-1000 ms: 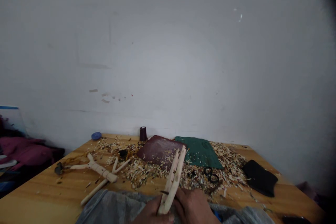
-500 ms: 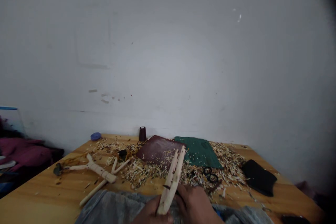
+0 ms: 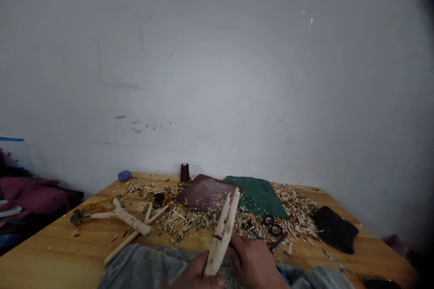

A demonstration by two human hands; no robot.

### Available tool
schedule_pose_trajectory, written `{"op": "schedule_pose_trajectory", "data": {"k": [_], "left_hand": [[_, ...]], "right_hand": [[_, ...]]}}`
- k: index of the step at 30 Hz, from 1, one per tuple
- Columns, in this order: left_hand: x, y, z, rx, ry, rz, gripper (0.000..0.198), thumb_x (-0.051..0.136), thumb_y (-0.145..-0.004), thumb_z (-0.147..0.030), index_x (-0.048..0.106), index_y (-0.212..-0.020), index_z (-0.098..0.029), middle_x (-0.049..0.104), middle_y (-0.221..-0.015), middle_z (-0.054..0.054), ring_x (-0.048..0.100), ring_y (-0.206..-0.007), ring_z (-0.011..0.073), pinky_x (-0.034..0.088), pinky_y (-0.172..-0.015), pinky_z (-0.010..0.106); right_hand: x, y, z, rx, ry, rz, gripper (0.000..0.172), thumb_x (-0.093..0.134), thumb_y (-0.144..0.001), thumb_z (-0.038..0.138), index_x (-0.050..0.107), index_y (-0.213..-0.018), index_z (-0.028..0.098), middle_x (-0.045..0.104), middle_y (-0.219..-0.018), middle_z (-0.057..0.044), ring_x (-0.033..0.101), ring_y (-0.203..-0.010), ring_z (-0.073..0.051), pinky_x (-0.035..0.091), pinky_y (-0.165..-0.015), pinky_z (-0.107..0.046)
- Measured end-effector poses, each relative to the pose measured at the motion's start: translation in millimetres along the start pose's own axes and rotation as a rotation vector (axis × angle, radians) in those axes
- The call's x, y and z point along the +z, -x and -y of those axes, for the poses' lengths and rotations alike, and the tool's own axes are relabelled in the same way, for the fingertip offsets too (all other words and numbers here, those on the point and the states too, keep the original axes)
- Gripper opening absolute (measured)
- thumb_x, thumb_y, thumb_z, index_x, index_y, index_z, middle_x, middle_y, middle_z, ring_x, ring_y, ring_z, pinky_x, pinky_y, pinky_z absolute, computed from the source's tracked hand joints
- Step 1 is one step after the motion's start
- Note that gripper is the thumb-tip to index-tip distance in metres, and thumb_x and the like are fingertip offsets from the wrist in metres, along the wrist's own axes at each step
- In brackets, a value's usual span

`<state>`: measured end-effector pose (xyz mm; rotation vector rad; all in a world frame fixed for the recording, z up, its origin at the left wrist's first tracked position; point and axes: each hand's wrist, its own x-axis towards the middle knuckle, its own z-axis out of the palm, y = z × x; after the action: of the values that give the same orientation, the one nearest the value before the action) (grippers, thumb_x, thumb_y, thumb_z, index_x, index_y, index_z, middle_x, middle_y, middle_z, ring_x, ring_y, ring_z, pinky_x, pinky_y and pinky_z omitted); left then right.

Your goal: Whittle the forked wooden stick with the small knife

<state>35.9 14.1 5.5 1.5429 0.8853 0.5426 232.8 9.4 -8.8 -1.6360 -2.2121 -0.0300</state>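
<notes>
A peeled, forked wooden stick (image 3: 222,239) rises at the bottom middle, its two prongs pointing up and away. My left hand (image 3: 198,273) is closed round its lower end. Beside it, my right hand (image 3: 256,262) is closed, with its fingers against the stick's right side. A thin dark blade tip (image 3: 218,237) shows across the left prong, level with my right hand; it looks like a knife whose handle is hidden in that hand. Grey cloth (image 3: 145,264) lies below both hands.
Wood shavings (image 3: 179,226) cover much of the wooden table (image 3: 50,253). Around them lie a maroon sheet (image 3: 203,192), a green sheet (image 3: 259,196), a thread cone (image 3: 185,173), scissors (image 3: 273,226), a black pad (image 3: 335,230), a hammer (image 3: 76,217) and tied forked sticks (image 3: 130,220).
The dark blade tip has shifted slightly up along the stick's left prong. Both hands keep nearly the same place and grip; the whole view has moved only a little.
</notes>
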Motion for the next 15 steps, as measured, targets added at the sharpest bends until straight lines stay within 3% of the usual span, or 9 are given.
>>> {"op": "schedule_pose_trajectory", "data": {"k": [6,15], "left_hand": [[-0.5,-1.0,6.2,-0.032,0.002,0.007,0.051,0.065,-0.064,-0.05,0.059,-0.105,-0.019,0.049,-0.074,-0.003,0.043,-0.068,0.015,0.033,-0.065,0.025],[-2.8,-4.1,13.6,-0.06,-0.032,-0.047,0.063,0.063,-0.06,-0.061,0.057,-0.105,-0.018,0.053,-0.069,-0.001,0.044,-0.066,0.0174,0.035,-0.069,0.029]], "right_hand": [[0.4,-3.7,-11.8,0.104,0.051,-0.043,0.021,0.039,-0.091,0.029,0.06,-0.093,0.023,0.069,-0.083,-0.003,0.064,-0.072,-0.017,0.035,-0.059,-0.023],[0.4,2.7,9.1,-0.089,0.001,0.06,0.018,0.046,-0.084,0.027,0.06,-0.096,0.024,0.07,-0.084,-0.001,0.064,-0.073,-0.016,0.036,-0.06,-0.021]]}}
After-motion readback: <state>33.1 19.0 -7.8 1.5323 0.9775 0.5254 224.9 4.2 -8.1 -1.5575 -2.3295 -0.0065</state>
